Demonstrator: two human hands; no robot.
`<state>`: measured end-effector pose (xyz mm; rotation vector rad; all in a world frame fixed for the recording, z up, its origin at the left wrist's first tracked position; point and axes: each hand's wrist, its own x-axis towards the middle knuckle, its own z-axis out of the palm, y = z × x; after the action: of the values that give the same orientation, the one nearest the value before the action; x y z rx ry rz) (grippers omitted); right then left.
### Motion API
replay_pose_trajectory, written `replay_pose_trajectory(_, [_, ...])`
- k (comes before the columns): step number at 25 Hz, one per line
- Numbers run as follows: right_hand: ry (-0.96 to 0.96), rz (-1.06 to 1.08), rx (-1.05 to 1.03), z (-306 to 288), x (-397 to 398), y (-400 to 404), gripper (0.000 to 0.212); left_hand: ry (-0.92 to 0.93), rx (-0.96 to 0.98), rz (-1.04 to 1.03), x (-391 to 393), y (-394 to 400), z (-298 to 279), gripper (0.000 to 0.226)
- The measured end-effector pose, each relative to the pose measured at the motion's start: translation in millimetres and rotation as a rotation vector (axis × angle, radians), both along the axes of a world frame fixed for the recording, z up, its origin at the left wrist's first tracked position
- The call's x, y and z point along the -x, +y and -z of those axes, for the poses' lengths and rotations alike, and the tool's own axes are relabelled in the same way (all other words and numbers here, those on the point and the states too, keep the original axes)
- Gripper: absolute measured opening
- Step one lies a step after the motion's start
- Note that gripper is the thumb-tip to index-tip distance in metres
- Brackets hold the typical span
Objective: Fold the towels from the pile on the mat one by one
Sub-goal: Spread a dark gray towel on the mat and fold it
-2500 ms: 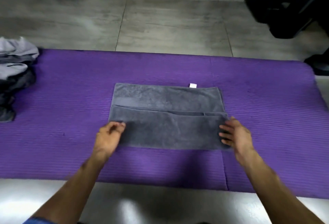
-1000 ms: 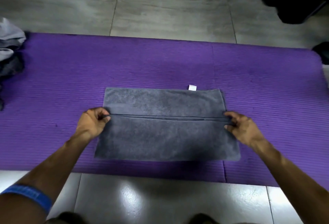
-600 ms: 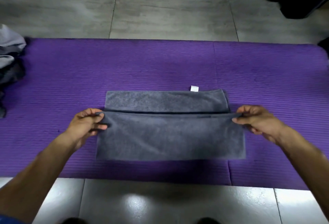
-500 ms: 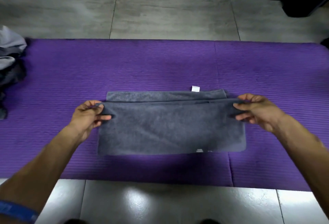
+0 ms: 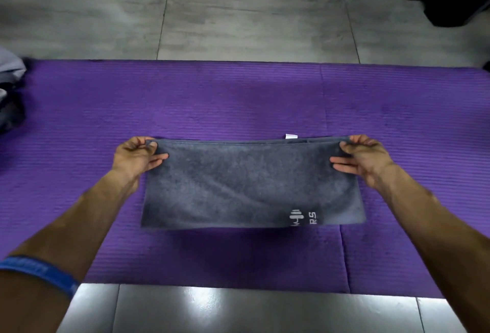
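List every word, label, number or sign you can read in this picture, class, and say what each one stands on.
"RS": white letters, turned sideways, near the lower right corner of the grey towel.
Beside them a white barbell sign, partly cut off at the towel's lower edge.
White tag at the towel's far edge: no print can be made out.
Blue wristband on the left arm: its lettering is too blurred to read.

Dark grey towel (image 5: 238, 181), white logo (image 5: 302, 217); ribbed purple mat (image 5: 238, 99).
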<state>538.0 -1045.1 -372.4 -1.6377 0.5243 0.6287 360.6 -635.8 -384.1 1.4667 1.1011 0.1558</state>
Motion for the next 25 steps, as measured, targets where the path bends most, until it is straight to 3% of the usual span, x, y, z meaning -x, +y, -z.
replay_pose_trajectory(1, [-0.052, 0.035, 0.028, 0, 2, 5, 0.026, 0.048, -0.085, 0.026, 0, -1, 3, 0.027])
replay_pose_trajectory(3, [-0.389, 0.041, 0.253, 7, 18, 14, 0.02, 0.091, -0.45, 0.098, 8, -8, 13, 0.026])
replay_pose_trajectory(5, [-0.777, -0.204, 0.485, 24, 53, 23, 0.018, 0.103, -0.807, 0.414, 30, -39, 25, 0.036])
replay_pose_trajectory(7, [-0.919, -0.575, 0.672, 46, 96, 32, 0.035, 0.101, -0.935, 0.769, 73, -81, 41, 0.05])
replay_pose_trajectory(9, [-0.882, -0.748, 0.892, 61, 119, 34, 0.05, 0.159, -1.034, 0.854, 117, -99, 57, 0.054])
replay_pose_trajectory(12, [-0.785, -0.791, 1.065, 74, 120, 32, 0.059, 0.315, -1.088, 0.744, 127, -95, 60, 0.059])
replay_pose_trajectory(16, [-0.762, -0.832, 1.109, 73, 101, 45, 0.06, 0.186, -1.133, 0.968, 62, -126, 51, 0.059])
replay_pose_trajectory(21, [-0.761, -0.884, 1.174, 79, 78, 36, 0.067, 0.465, -1.087, 0.699, 14, -85, 77, 0.068])
replay_pose_trajectory(25, [-0.746, -0.859, 1.166, 77, 77, 38, 0.068, 0.443, -1.033, 0.602, 19, -90, 69, 0.066])
